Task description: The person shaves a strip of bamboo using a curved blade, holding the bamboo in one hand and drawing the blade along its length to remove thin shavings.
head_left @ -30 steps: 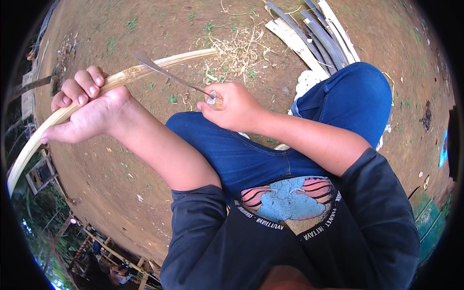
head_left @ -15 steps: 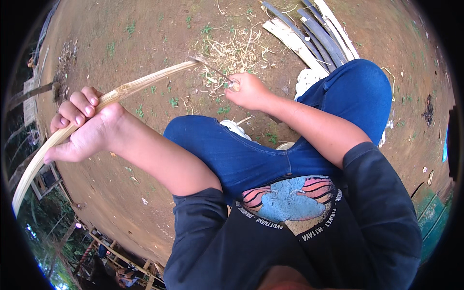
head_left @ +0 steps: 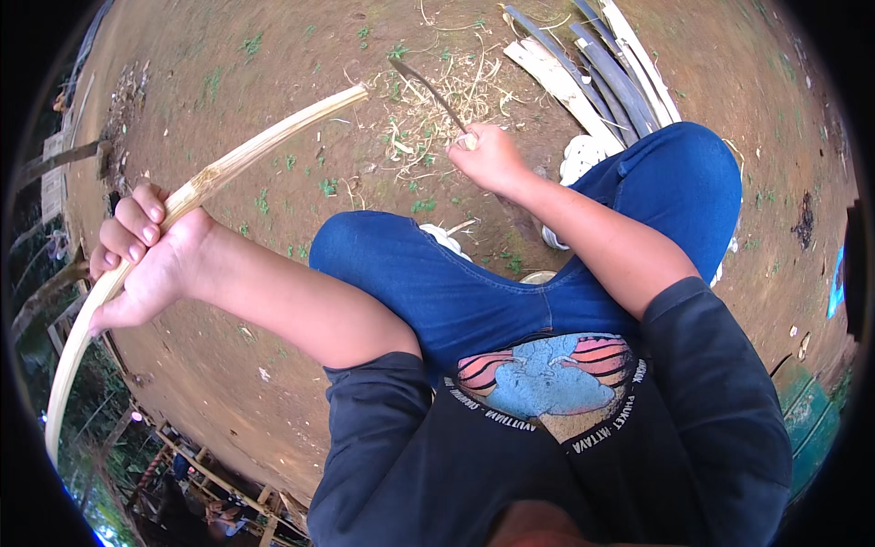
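Note:
My left hand (head_left: 146,251) is closed round a long pale strip of split bamboo (head_left: 246,159). One end of the strip points up and right, and the other runs down past my wrist to the left rim. My right hand (head_left: 488,157) grips the handle of a knife (head_left: 433,96), most of the handle hidden in my fist. Its long dark blade points up and left. A gap separates the blade from the near end of the strip.
Thin shavings (head_left: 456,91) lie scattered on the brown dirt ground beyond my hands. Several split strips (head_left: 611,77), dark and pale, are piled at the upper right by my white shoe (head_left: 583,157). A green panel (head_left: 811,419) stands at the lower right.
The knife has come off the end of the strip; my right hand has shifted slightly right, with the blade tip raised. My left hand and the strip have moved a little left, the strip's tip rising.

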`<state>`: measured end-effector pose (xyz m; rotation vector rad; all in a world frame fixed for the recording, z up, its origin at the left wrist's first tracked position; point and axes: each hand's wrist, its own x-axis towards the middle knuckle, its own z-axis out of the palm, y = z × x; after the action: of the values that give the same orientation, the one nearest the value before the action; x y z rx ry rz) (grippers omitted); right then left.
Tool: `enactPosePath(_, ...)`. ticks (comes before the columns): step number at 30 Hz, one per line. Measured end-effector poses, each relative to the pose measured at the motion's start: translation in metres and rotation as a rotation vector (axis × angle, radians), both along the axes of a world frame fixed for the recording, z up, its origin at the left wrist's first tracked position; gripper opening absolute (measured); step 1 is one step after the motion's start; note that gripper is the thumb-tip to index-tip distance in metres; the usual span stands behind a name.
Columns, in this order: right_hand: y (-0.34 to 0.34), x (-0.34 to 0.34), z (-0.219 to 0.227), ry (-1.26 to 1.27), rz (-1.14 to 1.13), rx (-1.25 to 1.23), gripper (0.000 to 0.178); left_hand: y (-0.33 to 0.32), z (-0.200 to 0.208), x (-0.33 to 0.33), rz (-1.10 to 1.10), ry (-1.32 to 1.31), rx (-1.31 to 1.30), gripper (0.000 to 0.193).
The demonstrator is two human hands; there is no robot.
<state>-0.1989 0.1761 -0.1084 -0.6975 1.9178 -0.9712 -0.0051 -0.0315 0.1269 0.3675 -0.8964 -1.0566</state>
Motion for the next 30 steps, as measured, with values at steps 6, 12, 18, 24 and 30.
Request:
enactPosePath(6,-0.013,0.027,0.080,-0.066,0.169,-0.343,0.023,0.014,-0.002,-0.022,-0.115,0.087,-0.006,0.076)
enactPosePath(12,-0.008,0.045,0.099,-0.008,0.213,-0.516,0.023,0.023,-0.002,-0.031,-0.025,0.051,-0.006,0.074)
enactPosePath(18,-0.009,0.024,0.061,-0.021,0.129,-0.213,0.022,0.022,0.004,-0.036,0.160,-0.024,0.041,0.073)
enactPosePath(24,-0.007,0.031,0.063,-0.041,0.203,-0.335,0.020,0.025,0.000,-0.048,0.151,0.008,0.131,0.074)
enactPosePath(30,-0.005,0.042,0.082,-0.092,0.217,-0.371,0.020,0.019,-0.008,-0.048,0.185,-0.096,0.113,0.073)
